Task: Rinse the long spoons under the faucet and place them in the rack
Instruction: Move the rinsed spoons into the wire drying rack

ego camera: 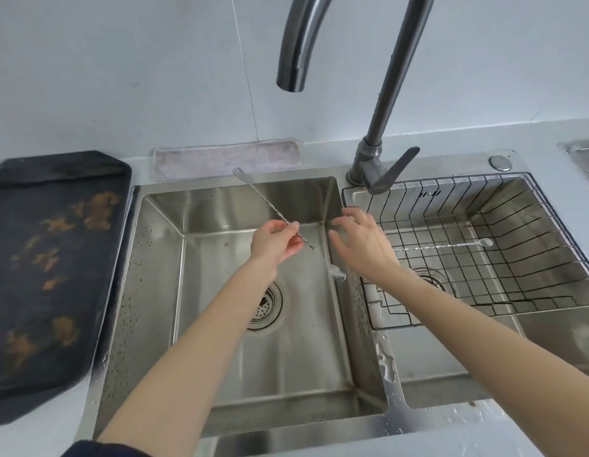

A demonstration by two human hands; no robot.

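My left hand [276, 242] pinches a long twisted metal spoon [263, 200] near its middle, above the left sink basin [220, 324]. The spoon slants up and away, its forked end at the back rim; its bowl hangs low beside the basin's right wall. My right hand [360, 245] hovers over the divider with fingers spread, holding nothing. A second long spoon [451, 246] lies flat in the black wire rack [517, 225] set in the right basin. The faucet spout [293, 61] hangs over the left basin; no water runs.
The faucet lever [393, 171] sits at the divider's back. A dark stained tray [49, 265] lies on the counter to the left. A grey cloth [227, 158] lies behind the left basin. Water drops cover the divider and front rim.
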